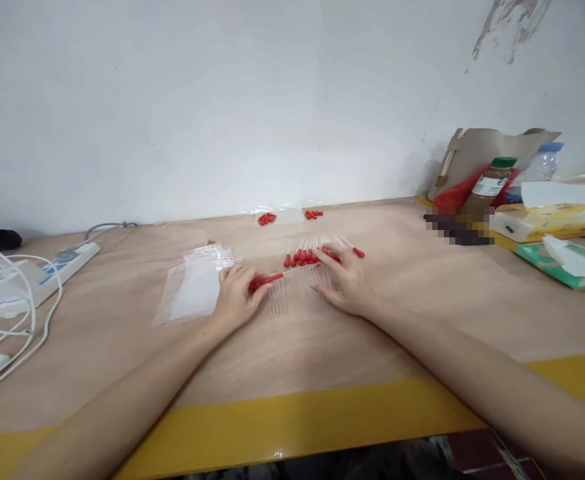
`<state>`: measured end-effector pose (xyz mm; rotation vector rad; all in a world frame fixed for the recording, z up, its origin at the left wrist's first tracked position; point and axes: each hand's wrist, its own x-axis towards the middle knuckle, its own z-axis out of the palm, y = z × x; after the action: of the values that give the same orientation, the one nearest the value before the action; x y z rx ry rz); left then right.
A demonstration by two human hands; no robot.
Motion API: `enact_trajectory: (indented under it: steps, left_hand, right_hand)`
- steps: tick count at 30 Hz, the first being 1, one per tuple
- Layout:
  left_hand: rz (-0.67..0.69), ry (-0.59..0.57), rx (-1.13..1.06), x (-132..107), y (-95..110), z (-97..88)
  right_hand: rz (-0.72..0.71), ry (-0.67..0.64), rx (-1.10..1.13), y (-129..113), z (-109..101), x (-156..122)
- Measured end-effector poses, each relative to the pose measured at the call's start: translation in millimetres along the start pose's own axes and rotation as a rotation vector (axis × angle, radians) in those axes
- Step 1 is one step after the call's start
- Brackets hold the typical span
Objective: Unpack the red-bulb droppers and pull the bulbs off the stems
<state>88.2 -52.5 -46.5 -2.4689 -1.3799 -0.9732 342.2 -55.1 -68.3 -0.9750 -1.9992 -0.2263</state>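
Note:
My left hand (236,293) rests on the wooden table (292,347), fingers closed round a small bunch of clear droppers with red bulbs (265,281). Just left of it lies a stack of clear zip bags (195,290). My right hand (345,280) lies flat with fingers spread, touching a loose row of red-bulbed droppers (312,257) spread out before it. Two smaller groups of red bulbs (267,218) sit in clear bags near the wall.
A white power strip (72,261) and white cables (17,300) lie at the left. At the right stand a jar with a green lid (489,183), cardboard, tissue packs (547,220) and a green pack (562,263). A yellow strip (292,420) runs along the table's near edge.

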Motion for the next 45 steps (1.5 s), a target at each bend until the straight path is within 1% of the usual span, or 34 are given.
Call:
enact_trajectory:
  steps: [2, 4, 7, 10, 14, 18, 22, 30, 39, 42, 45]
  left_hand:
    - [0.072, 0.022, -0.02, -8, 1, 4.1]
    - [0.138, 0.047, -0.028, -10, 2, 8.6]
    - [0.231, 0.066, -0.023, -8, 3, 12.7]
    - [0.276, 0.086, -0.031, -8, 3, 13.9]
    - [0.271, 0.067, -0.058, -8, 8, 12.6]
    - [0.234, -0.008, -0.057, -4, 17, 9.4]
    - [0.267, -0.078, -0.061, -1, 23, 9.3]
    - [0.258, -0.105, -0.01, -2, 23, 9.2]
    - [0.316, -0.115, -0.045, -4, 25, 5.9]
    - [0.289, -0.066, -0.064, -7, 19, 6.2]
    - [0.242, -0.023, -0.101, -10, 10, 9.4]
  right_hand:
    - [-0.091, -0.067, 0.013, -4, 1, -1]
    - [-0.158, -0.098, 0.012, -7, 3, -2]
    - [-0.202, -0.099, 0.003, -9, 7, -2]
    - [-0.209, -0.104, 0.005, -10, 10, -1]
    - [-0.185, -0.096, -0.017, -11, 11, 2]
    - [-0.167, -0.099, -0.08, -14, 10, 2]
    - [-0.198, -0.111, -0.106, -18, 10, 3]
    - [-0.264, -0.099, -0.104, -20, 6, 2]
    - [-0.262, -0.116, -0.071, -19, 2, 0]
    - [-0.212, -0.098, -0.054, -9, -4, -4]
    - [-0.047, -0.081, -0.04, 3, -11, -8]
